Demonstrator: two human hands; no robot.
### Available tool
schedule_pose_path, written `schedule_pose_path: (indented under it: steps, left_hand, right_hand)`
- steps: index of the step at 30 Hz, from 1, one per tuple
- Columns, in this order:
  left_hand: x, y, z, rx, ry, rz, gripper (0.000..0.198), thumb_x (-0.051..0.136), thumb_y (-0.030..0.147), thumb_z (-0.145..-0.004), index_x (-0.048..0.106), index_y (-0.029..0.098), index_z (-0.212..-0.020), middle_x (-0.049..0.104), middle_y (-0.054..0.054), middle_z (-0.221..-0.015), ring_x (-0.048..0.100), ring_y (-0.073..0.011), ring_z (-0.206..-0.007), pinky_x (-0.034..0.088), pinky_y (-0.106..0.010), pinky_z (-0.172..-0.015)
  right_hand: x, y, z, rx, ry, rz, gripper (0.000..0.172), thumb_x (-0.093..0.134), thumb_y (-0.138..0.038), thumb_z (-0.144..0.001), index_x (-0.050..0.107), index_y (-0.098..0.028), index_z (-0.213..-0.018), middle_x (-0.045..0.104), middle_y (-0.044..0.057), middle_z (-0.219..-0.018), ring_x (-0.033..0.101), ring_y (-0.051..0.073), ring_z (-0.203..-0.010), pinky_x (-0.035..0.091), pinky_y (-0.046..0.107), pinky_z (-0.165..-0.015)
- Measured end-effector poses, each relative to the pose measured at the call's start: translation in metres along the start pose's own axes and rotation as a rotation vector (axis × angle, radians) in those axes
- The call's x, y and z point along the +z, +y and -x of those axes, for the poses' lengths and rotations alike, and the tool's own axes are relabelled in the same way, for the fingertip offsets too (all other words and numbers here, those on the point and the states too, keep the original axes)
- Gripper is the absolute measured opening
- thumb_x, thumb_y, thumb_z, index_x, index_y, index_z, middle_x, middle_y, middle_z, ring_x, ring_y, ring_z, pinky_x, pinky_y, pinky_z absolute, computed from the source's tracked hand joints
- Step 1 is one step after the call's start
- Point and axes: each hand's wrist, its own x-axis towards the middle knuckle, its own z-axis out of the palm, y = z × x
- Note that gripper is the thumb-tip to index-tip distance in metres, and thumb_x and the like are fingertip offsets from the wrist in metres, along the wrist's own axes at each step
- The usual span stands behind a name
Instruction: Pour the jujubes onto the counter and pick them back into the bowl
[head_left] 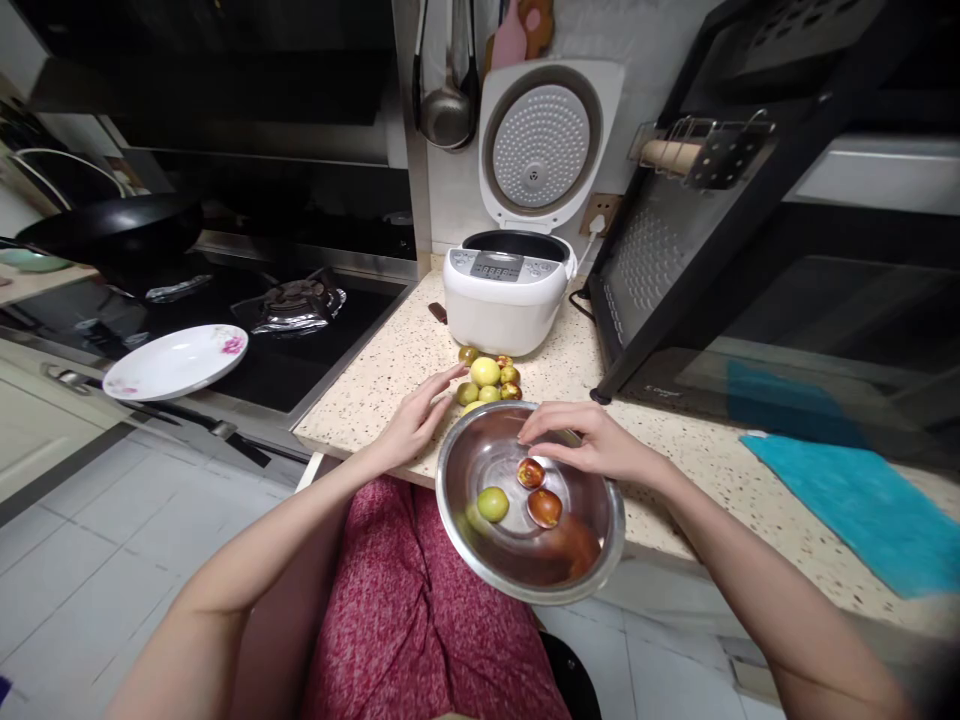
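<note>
A shiny steel bowl [465,545] sits at the counter's front edge, its near side jutting over my lap. Inside lie a green jujube [493,504] and two reddish-brown jujubes, one nearer the middle [544,508] and a mottled one [531,472] just below my right fingertips. My right hand [589,440] reaches over the right rim, thumb and fingers curved but apart, with nothing seen between them. Behind the bowl is a small heap of green and brown jujubes [486,372]. Beside its left edge, my left hand [420,415] rests with fingers stretched out, open.
An open white rice cooker [506,310] stands behind the heap. To the right are a black oven [712,300] and a blue cloth [862,510]. On the left, a white floral plate [176,362] lies by the stove's front edge, with a black wok [112,235] farther back.
</note>
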Motion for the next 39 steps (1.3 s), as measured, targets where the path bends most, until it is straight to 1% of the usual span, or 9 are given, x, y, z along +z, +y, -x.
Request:
schedule_pose_path:
  steps: [4,8,11,15,22,29,33,37,39]
  left_hand:
    - [0.001,-0.014,0.000,0.053,-0.142,-0.120,0.047,0.041,0.030,-0.107,0.036,0.029,-0.154,0.043,-0.011,-0.159,0.043,-0.0286,-0.147,0.037,-0.061,-0.122]
    - [0.001,-0.014,0.002,0.152,-0.216,-0.238,0.051,0.046,0.024,-0.105,0.035,0.028,-0.155,0.037,-0.012,-0.161,0.039,-0.0303,-0.150,0.040,-0.060,-0.120]
    - [0.002,-0.008,0.002,0.173,-0.196,-0.338,0.052,0.052,0.023,-0.102,0.039,0.025,-0.152,0.043,-0.016,-0.156,0.044,-0.0328,-0.145,0.046,-0.060,-0.115]
    - [0.002,-0.005,0.003,0.130,-0.128,-0.448,0.040,0.052,0.021,-0.102,0.049,0.020,-0.142,0.053,-0.018,-0.146,0.055,-0.0312,-0.135,0.055,-0.056,-0.105]
    - [0.002,-0.008,0.003,0.162,-0.146,-0.474,0.035,0.050,0.020,-0.102,0.050,0.016,-0.137,0.055,-0.016,-0.145,0.049,-0.0292,-0.142,0.051,-0.054,-0.112]
    - [0.000,-0.011,0.002,0.023,-0.067,-0.594,0.034,0.052,0.028,-0.102,0.051,0.019,-0.135,0.060,-0.015,-0.133,0.060,-0.0298,-0.127,0.058,-0.051,-0.101]
    - [0.000,-0.011,0.003,0.040,-0.053,-0.550,0.034,0.054,0.030,-0.102,0.050,0.017,-0.133,0.061,-0.016,-0.134,0.061,-0.0290,-0.126,0.057,-0.050,-0.103]
    - [0.001,-0.013,0.006,0.045,-0.077,-0.521,0.030,0.051,0.028,-0.103,0.050,0.016,-0.131,0.067,-0.014,-0.122,0.069,-0.0241,-0.106,0.061,-0.044,-0.092]
    - [0.000,-0.012,0.006,0.043,-0.114,-0.524,0.030,0.049,0.024,-0.103,0.052,0.016,-0.132,0.067,-0.013,-0.120,0.070,-0.0225,-0.103,0.062,-0.041,-0.089]
  right_hand:
    - [0.001,0.001,-0.001,0.004,-0.011,-0.011,0.014,0.066,-0.029,-0.096,0.076,-0.020,-0.099,0.076,0.007,-0.098,0.070,0.019,-0.093,0.056,0.034,-0.086]
    - [0.003,0.002,-0.001,0.008,-0.025,-0.004,0.014,0.066,-0.029,-0.096,0.076,-0.019,-0.098,0.076,0.007,-0.096,0.070,0.019,-0.091,0.054,0.035,-0.086]
    - [0.003,0.001,-0.001,0.006,-0.033,0.000,0.014,0.066,-0.029,-0.096,0.076,-0.019,-0.097,0.076,0.006,-0.095,0.070,0.018,-0.089,0.054,0.036,-0.086]
    - [0.004,0.000,-0.002,-0.005,-0.034,0.007,0.014,0.065,-0.028,-0.097,0.076,-0.019,-0.096,0.076,0.006,-0.093,0.070,0.018,-0.087,0.053,0.036,-0.086]
    - [0.005,0.002,0.000,-0.004,-0.042,0.005,0.013,0.064,-0.027,-0.096,0.076,-0.019,-0.095,0.077,0.006,-0.091,0.069,0.018,-0.085,0.052,0.036,-0.085]
    - [0.005,0.002,0.000,0.012,-0.039,-0.001,0.014,0.065,-0.028,-0.096,0.076,-0.019,-0.095,0.077,0.006,-0.091,0.070,0.018,-0.085,0.051,0.036,-0.085]
    - [0.005,0.003,0.000,0.009,-0.043,0.000,0.013,0.065,-0.027,-0.096,0.076,-0.020,-0.095,0.077,0.005,-0.091,0.070,0.018,-0.085,0.051,0.036,-0.085]
    - [0.005,0.003,0.001,0.007,-0.047,-0.002,0.013,0.066,-0.027,-0.095,0.076,-0.019,-0.095,0.077,0.005,-0.090,0.070,0.018,-0.084,0.051,0.036,-0.085]
    - [0.005,0.003,0.001,0.007,-0.047,-0.003,0.014,0.066,-0.027,-0.095,0.076,-0.019,-0.095,0.077,0.006,-0.090,0.070,0.018,-0.084,0.051,0.035,-0.085]
